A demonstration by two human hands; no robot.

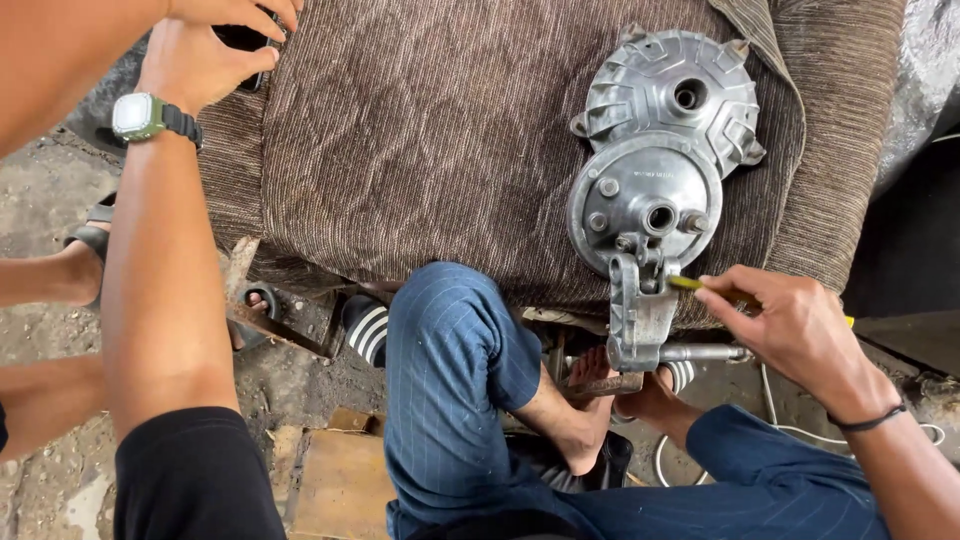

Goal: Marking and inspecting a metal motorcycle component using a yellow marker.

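- Hands first: the right hand [790, 325] is closed in a pinch around a slim tool [688, 284] with a yellow end. The tool's tip touches the top of the cast arm [640, 310].
- The left hand [190, 62], with a pale square watch [135, 115] on its wrist, is curled around a small dark object [245, 42] at the far corner of the bench [420, 150]. What that object is cannot be told.
- Another hand [240, 10] touches the same dark object from above. It seems to belong to someone else, whose bare arms also enter from the left edge.
- The work is a round grey metal plate [645, 205] lying flat on the brown ribbed cloth that covers the bench. It overlaps a ribbed grey cover [670, 95] behind it.
- The cast arm hangs over the near edge of the bench, above the person's foot [590, 400], with a steel shaft [700, 352] sticking out to the right.
- To do this well, I judge the tip should stay square in its seat and be pressed along the tool's line.
- Only one hand is on the part and the arm overhangs soft cloth, so the casting may rock; a steadying hand on the plate would help.
- No packages, stickers or signs are visible. There is only faint raised lettering on the plate's upper face.
- A plain tan board [340, 480] lies on the dirt floor beside the blue pinstriped knee [450, 350].
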